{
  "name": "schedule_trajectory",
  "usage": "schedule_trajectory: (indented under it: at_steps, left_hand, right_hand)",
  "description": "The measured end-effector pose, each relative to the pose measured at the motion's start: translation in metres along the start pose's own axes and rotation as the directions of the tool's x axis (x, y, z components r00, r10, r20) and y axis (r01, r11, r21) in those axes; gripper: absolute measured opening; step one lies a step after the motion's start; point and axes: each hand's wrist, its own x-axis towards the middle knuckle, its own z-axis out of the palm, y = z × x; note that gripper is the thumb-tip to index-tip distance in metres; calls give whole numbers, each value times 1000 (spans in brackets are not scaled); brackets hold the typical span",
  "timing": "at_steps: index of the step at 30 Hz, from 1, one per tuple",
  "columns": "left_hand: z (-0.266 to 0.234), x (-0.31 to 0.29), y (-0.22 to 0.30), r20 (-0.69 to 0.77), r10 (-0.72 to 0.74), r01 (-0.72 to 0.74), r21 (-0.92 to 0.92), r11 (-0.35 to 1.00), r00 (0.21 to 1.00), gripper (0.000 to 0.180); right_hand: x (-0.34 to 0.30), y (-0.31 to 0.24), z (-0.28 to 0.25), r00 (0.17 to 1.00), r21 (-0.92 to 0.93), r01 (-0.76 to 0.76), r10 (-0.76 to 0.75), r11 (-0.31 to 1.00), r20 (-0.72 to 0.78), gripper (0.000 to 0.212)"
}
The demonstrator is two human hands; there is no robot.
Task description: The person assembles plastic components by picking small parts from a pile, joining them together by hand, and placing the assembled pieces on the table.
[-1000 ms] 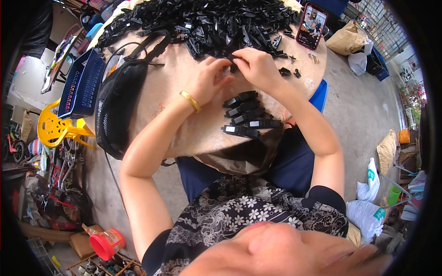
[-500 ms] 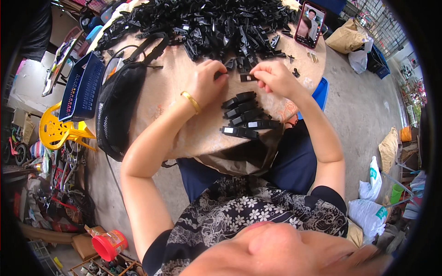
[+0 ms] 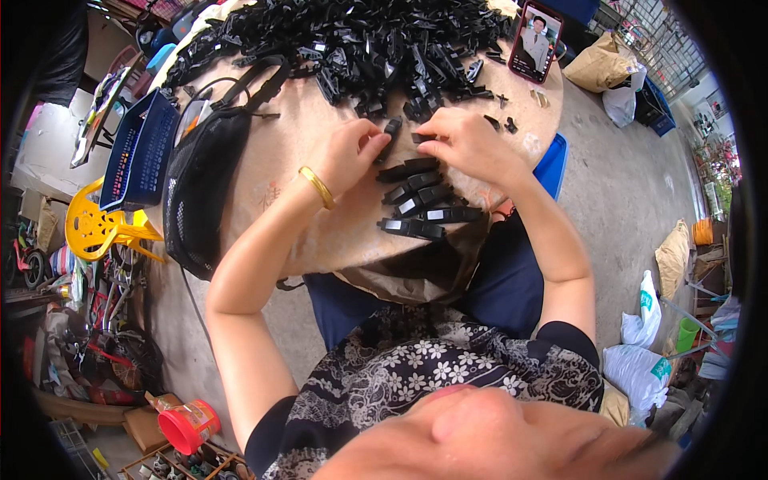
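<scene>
Our right hand (image 3: 468, 147) is sitting nearer our left hand (image 3: 350, 152) than before, each grip pinching a small black piece (image 3: 392, 127).

two hands: one left hand (image 3: 350, 156) with one black piece (image 3: 391, 130) in its fingers, one right hand (image 3: 466, 146) with one dark piece (image 3: 419, 138). one gold bracelet (image 3: 318, 187). one worktop (image 3: 300, 144) carrying five black parts (image 3: 430, 195) grouped near the edge, a black heap (image 3: 336, 32) too tangled to count, three loose bits (image 3: 510, 125), one phone (image 3: 534, 42), one mesh bag (image 3: 204, 192). around it, one blue basket (image 3: 138, 156), one yellow chair (image 3: 86, 220), one red bucket (image 3: 184, 428).
</scene>
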Motion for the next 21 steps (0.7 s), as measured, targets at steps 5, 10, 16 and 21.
schedule_trajectory:
  at_steps: [5,10,16,21]
  left_hand:
    - [1,1,-4,-88,30,-43,-145,988,996,22]
    - [3,5,-9,-39,490,-467,243,850,871,35]
    - [-3,0,1,12,342,-336,225,915,940,21]
    - [9,-1,2,-45,363,-353,148,924,931,21]
  right_hand:
    - [2,-7,-1,993,156,-56,38,986,113,25]
    - [-2,-7,-6,974,180,-64,22,982,226,26]
    - [0,-13,-4,998,126,-55,59,991,-27,27]
    - [3,-17,0,999,-70,49,-49,996,-7,21]
